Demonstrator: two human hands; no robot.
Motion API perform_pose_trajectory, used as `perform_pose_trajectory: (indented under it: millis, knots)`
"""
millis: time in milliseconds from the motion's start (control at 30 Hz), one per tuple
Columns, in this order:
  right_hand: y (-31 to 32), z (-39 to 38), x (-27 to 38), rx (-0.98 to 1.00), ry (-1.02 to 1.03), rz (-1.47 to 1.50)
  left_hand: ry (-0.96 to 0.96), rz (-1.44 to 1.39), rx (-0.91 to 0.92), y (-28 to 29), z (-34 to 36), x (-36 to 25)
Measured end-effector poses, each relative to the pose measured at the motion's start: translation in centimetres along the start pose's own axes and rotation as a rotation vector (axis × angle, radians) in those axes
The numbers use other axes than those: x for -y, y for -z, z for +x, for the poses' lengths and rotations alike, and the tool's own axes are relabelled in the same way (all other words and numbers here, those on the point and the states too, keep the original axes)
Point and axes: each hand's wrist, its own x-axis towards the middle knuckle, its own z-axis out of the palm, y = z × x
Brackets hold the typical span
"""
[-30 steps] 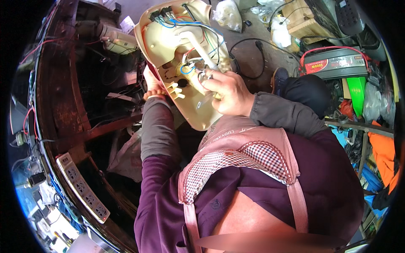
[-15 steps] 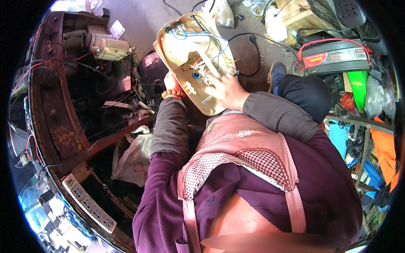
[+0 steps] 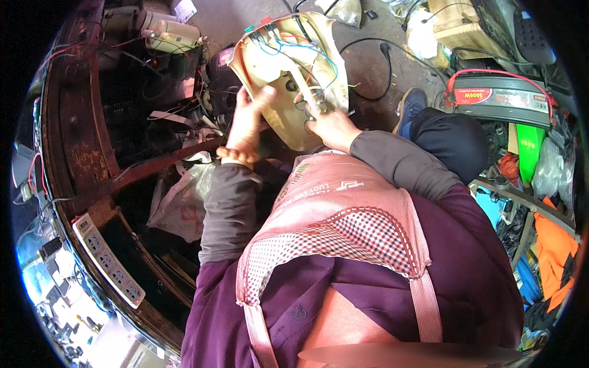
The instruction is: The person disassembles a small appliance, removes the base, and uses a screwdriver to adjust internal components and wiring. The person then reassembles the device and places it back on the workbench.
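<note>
A cream plastic shell [image 3: 279, 113] with wires inside is tilted in front of me, hollow side up. My left hand [image 3: 246, 122], a beaded bracelet at its wrist, straddles the shell's left rim. Its thumb lies over the inner side and its fingers are outside. Inside the lower right part of the shell, the fingers of my right hand [image 3: 334, 127] are closed around a small part I cannot make out, beside a pale strip [image 3: 299, 83]. Blue wires [image 3: 297, 46] and sockets line the far end. A dark round hole [image 3: 291, 86] shows in the shell's wall.
A rusty metal frame [image 3: 86, 141] with a white power strip [image 3: 109, 260] stands at the left. Black cable [image 3: 388, 67] lies on the floor beyond the shell. At the right are a power inverter [image 3: 500, 98], a wooden box [image 3: 457, 27], plastic bags and orange cloth [image 3: 552, 251].
The shell has turned and shifted slightly. My left hand has moved lower on its rim, its thumb now showing on the inner side. My right hand's fingers have curled in; the blue ring no longer shows.
</note>
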Motion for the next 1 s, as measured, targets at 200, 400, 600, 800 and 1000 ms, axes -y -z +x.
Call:
perform_pose_trajectory:
  millis: [200, 400, 600, 800, 1000]
  knots:
    - [0.4, 0.5, 1.2, 0.051, 0.016, 0.019, 0.101, -0.037, -0.150, 0.3, 3.6, 13.4]
    - [0.7, 0.7, 1.2, 0.112, 0.008, -0.007, 0.037, -0.149, -0.200, 0.6, 6.2, 14.4]
    - [1.7, -0.1, 1.2, 0.160, 0.015, -0.020, 0.226, -0.047, -0.053, 1.4, 7.5, 13.9]
    - [3.0, -0.6, 1.5, 0.171, 0.058, -0.049, 0.094, -0.200, -0.117, 0.8, 7.3, 14.3]
    - [4.4, -0.6, 1.8, 0.074, -0.038, -0.021, 0.036, -0.248, -0.249, 0.0, 4.2, 11.5]
